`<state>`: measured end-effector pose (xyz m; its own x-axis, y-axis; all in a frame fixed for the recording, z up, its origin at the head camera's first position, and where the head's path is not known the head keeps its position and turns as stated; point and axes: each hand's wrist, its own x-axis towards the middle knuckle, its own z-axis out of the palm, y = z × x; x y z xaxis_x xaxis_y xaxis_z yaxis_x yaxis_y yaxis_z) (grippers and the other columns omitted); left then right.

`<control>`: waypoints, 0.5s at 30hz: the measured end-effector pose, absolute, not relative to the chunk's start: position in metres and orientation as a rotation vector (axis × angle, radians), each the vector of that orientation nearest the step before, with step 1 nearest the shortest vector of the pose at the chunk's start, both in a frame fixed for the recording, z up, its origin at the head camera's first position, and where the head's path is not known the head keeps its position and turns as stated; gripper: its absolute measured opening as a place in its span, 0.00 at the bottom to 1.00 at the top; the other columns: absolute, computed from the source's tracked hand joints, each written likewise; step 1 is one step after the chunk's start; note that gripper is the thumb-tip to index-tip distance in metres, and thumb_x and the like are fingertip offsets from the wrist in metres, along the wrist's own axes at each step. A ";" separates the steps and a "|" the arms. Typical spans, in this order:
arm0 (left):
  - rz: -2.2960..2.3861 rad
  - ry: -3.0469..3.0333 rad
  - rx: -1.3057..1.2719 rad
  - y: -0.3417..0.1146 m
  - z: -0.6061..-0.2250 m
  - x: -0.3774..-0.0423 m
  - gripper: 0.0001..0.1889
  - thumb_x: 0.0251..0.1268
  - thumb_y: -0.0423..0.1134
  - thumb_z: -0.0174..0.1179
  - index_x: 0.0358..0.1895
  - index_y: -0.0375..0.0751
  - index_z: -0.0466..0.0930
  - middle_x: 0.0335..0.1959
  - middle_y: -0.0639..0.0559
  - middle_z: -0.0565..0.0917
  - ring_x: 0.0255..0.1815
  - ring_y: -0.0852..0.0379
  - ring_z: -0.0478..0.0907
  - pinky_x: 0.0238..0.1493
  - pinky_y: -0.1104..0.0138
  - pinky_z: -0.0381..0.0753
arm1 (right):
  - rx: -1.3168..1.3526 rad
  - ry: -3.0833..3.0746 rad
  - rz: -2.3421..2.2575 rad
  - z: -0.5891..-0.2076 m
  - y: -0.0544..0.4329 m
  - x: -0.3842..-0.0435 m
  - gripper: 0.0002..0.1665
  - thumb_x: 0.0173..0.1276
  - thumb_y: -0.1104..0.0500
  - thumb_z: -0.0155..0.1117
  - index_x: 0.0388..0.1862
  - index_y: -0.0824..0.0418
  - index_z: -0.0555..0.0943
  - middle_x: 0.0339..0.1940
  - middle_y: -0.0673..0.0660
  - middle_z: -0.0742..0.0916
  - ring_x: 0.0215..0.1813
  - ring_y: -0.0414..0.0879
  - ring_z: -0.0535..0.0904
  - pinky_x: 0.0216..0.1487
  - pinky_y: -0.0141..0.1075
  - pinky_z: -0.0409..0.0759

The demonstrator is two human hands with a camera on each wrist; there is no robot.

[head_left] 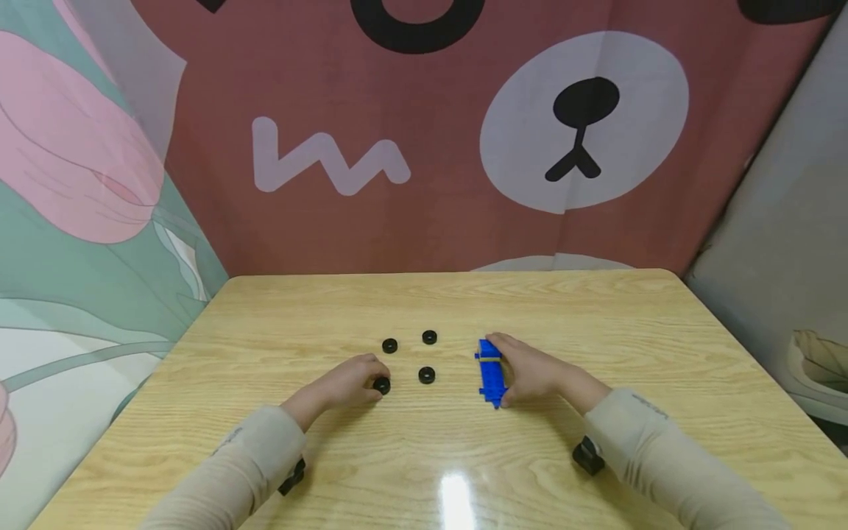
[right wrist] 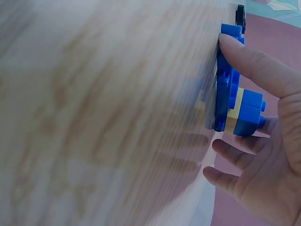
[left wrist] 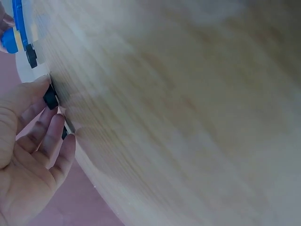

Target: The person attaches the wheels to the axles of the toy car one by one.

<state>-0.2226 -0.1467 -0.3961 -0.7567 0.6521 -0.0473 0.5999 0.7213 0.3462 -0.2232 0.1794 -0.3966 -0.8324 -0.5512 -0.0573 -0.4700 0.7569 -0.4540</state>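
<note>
Blue toy-brick chassis (head_left: 492,377): gripped on the wooden table (head_left: 397,456) by the right hand (head_left: 532,372).
Black wheel (head_left: 381,385): pinched by the left hand (head_left: 347,383).
Three other wheels (head_left: 427,375): laid between the hands.

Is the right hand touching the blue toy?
Touching: the right wrist view shows the right hand resting its thumb against one end of the blue toy.

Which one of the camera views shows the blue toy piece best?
The right wrist view: the blue toy piece appears large and side-on, its yellow layer beneath a blue block. The head view shows it small, from above, its edge behind the right hand. The left wrist view catches only part, cut by the frame.
</note>
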 end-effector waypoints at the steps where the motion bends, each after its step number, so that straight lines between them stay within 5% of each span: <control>1: 0.467 2.758 1.008 -0.147 -0.396 -0.222 0.17 0.50 0.35 0.61 0.45 0.37 0.75 0.40 0.51 0.74 0.41 0.56 0.71 0.44 0.63 0.71 | -0.819 2.764 -0.647 -0.397 0.179 -0.223 0.64 0.35 0.52 0.76 0.65 0.67 0.48 0.65 0.65 0.57 0.64 0.58 0.51 0.59 0.49 0.55; 15: 0.505 2.744 0.984 -0.148 -0.393 -0.220 0.16 0.51 0.36 0.61 0.45 0.36 0.74 0.36 0.52 0.75 0.37 0.58 0.71 0.41 0.63 0.71 | -0.800 2.793 -0.628 -0.394 0.176 -0.219 0.64 0.34 0.52 0.76 0.64 0.69 0.49 0.61 0.64 0.62 0.60 0.57 0.60 0.57 0.47 0.61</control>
<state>-0.2198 -0.1484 -0.3928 -0.7640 0.6427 -0.0563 0.5806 0.7230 0.3744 -0.2195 0.1758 -0.3938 -0.8420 -0.5376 -0.0455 -0.4663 0.7676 -0.4397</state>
